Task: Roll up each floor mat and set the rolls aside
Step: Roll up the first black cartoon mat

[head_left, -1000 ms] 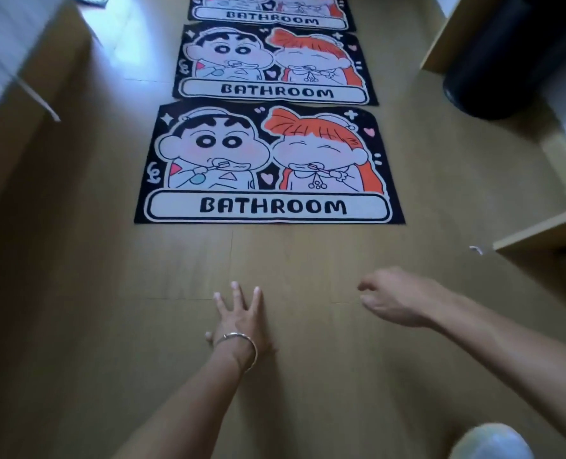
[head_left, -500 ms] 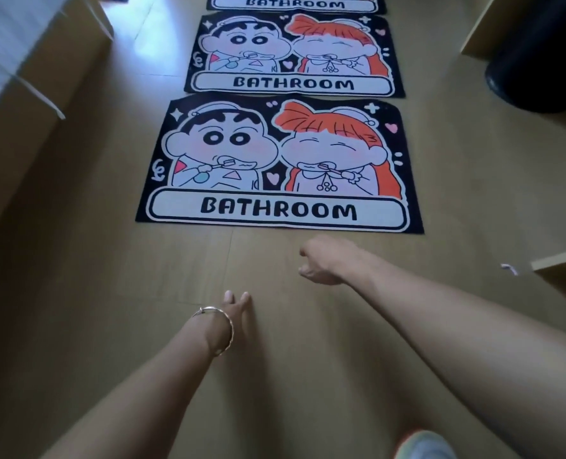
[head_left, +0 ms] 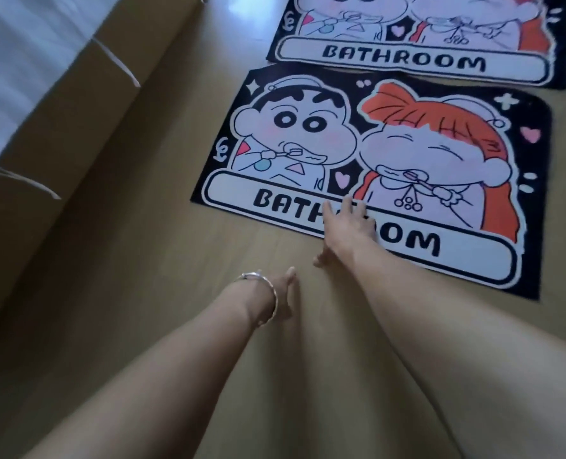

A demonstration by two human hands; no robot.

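wooden floor (head_left: 142, 260), two flat mats (head_left: 390, 154)

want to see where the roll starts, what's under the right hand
The right hand is spread over the front edge of the near bathroom mat, thumb over the wooden floor. It hides the middle letters of BATHROOM; contact cannot be confirmed.

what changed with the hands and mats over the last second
The right hand moved forward from the bare floor to the near edge of the nearest mat. Its loosely curled fingers opened and now spread over the BATHROOM lettering; nothing is gripped yet. The left hand stayed low on the floor, bracelet on its wrist. That mat and the second mat behind it still lie flat, unrolled.
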